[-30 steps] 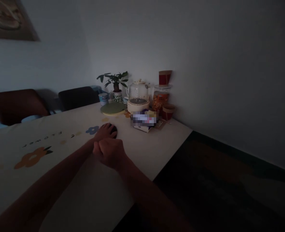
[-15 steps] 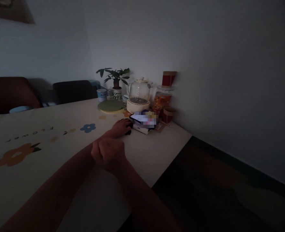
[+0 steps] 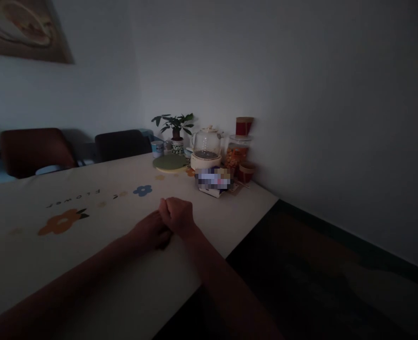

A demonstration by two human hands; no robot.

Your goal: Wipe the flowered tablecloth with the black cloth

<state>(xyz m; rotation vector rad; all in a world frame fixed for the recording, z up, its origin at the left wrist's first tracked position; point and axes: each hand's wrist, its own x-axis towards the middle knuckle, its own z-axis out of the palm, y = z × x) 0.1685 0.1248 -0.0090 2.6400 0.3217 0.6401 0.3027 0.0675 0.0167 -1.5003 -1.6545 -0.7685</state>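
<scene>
My left hand [image 3: 149, 232] is low over the white tablecloth [image 3: 124, 283], fingers curled around a small black object [image 3: 164, 242]. Only a dark edge of it shows below the fingers, so its kind is unclear. My right hand [image 3: 177, 215] is closed in a fist beside the left one and overlaps its fingertips in this view. Whatever the fist may hold is hidden. Farther along the table, beyond both hands, lies a small stack of books [image 3: 211, 191] with a blurred-out top.
Behind the stack stand a glass kettle [image 3: 207, 144] on a white base, a potted plant [image 3: 176, 134], a green round mat [image 3: 170, 162], a snack jar [image 3: 236, 153] and red cups [image 3: 246, 172]. Chairs [image 3: 120, 145] line the far side. The table edge and wall are right.
My left hand has drawn back from beside the books towards me, bringing the black object along. My right fist has moved forward from over the left forearm to the left fingers. The view has shifted.
</scene>
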